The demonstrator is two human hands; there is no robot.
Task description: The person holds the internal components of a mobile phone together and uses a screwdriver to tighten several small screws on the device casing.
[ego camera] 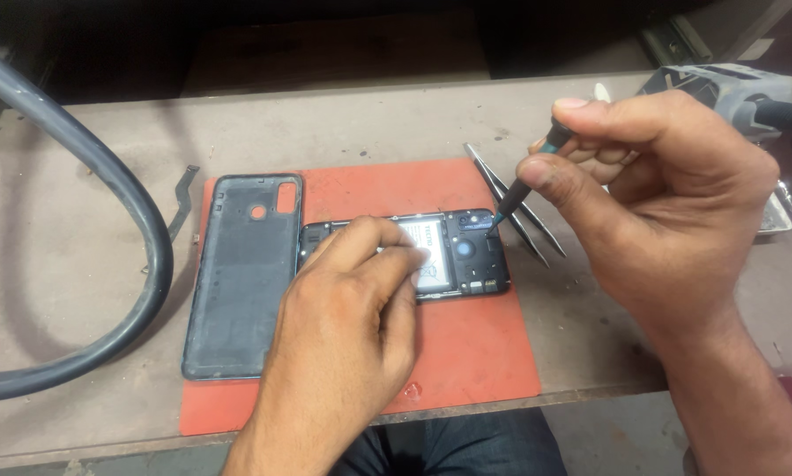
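An opened phone (466, 256) lies on a red mat (466, 353), its insides and pale battery showing. My left hand (347, 326) presses down on the phone's middle, fingers together, covering most of it. My right hand (651, 203) grips a thin dark screwdriver (528, 176). Its tip rests at the phone's upper right corner by the camera part. The phone's dark back cover (241, 273) lies inside-up on the mat's left side.
Metal tweezers (515, 207) lie right of the phone, partly off the mat. A thick grey hose (105, 229) curves across the left of the bench. A small flex strip (182, 194) lies by the cover. A grey tool (722, 88) sits at the far right.
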